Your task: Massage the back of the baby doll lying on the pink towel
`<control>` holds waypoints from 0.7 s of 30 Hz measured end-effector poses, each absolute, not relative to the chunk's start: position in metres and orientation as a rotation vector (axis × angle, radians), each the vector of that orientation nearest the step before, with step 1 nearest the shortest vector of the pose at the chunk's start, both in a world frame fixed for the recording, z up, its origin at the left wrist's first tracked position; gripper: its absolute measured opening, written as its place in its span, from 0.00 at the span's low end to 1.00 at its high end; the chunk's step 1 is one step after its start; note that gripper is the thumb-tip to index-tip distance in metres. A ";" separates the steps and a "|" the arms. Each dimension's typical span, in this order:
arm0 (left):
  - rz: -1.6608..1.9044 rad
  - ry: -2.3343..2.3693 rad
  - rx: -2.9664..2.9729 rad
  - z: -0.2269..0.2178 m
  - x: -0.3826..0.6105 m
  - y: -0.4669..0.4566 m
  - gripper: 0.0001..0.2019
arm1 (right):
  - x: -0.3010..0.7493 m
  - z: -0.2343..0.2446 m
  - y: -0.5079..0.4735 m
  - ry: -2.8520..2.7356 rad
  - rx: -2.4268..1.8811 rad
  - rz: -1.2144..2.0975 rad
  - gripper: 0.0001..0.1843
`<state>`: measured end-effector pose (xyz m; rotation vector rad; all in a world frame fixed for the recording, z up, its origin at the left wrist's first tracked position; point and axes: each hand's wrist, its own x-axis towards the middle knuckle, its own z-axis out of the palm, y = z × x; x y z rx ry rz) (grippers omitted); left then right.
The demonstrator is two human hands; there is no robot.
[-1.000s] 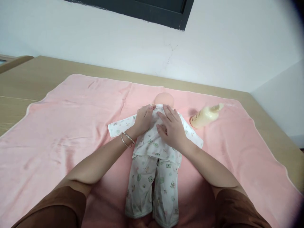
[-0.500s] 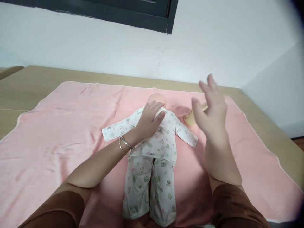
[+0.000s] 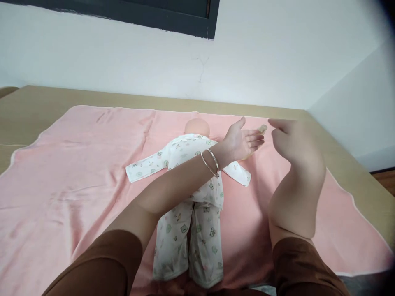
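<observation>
Two bare hands hang above a baby doll dressed in white pyjamas printed with small bears, laid face up on a pink blanket spread over a light wooden table. The doll lies at the middle of the blanket, its bald head toward the wall and its legs pointing toward the person, both pyjama sleeves stretched out to the sides.

The left hand, two thin bangles on its wrist, reaches across the doll's chest to the right side, palm turned up, thumb raised and fingers spread and released, grasping nothing. Just beyond its fingertips the pale tip of a cream-coloured bottle shows on the blanket; the rest of the bottle is hidden behind the hand, and whether the hand touches it cannot be told.

The right hand is raised off the blanket to the right of the doll, near the left hand but apart from it, its fingers loosely bent with nothing seen between them. The forearm stands nearly upright below it.

Brown sleeves cover both upper arms at the bottom of the view. Behind the table runs a white wall with a hairline crack, and a dark window frame crosses the top edge.
</observation>
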<state>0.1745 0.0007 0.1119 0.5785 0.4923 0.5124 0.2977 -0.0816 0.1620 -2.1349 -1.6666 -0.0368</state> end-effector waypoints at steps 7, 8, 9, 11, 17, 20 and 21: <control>0.486 0.536 0.575 0.102 0.157 -0.008 0.34 | 0.284 0.152 -0.063 -1.692 -2.233 -0.096 0.14; 0.475 0.540 0.581 0.101 0.149 -0.011 0.35 | 0.282 0.150 -0.063 -1.690 -2.250 -0.124 0.14; 0.460 0.545 0.585 0.100 0.140 -0.016 0.34 | 0.279 0.148 -0.063 -1.690 -2.263 -0.144 0.13; 0.435 0.553 0.593 0.098 0.120 -0.025 0.33 | 0.272 0.144 -0.062 -1.711 -2.228 -0.196 0.14; 0.475 0.495 0.733 0.114 0.056 -0.057 0.36 | 0.221 0.129 -0.071 -1.978 -1.684 -0.244 0.34; 0.505 0.499 0.850 0.137 0.027 -0.074 0.43 | 0.193 0.117 -0.083 -2.112 -1.545 -0.282 0.35; 0.511 0.504 0.876 0.144 0.018 -0.079 0.43 | 0.187 0.113 -0.088 -2.155 -1.498 -0.326 0.35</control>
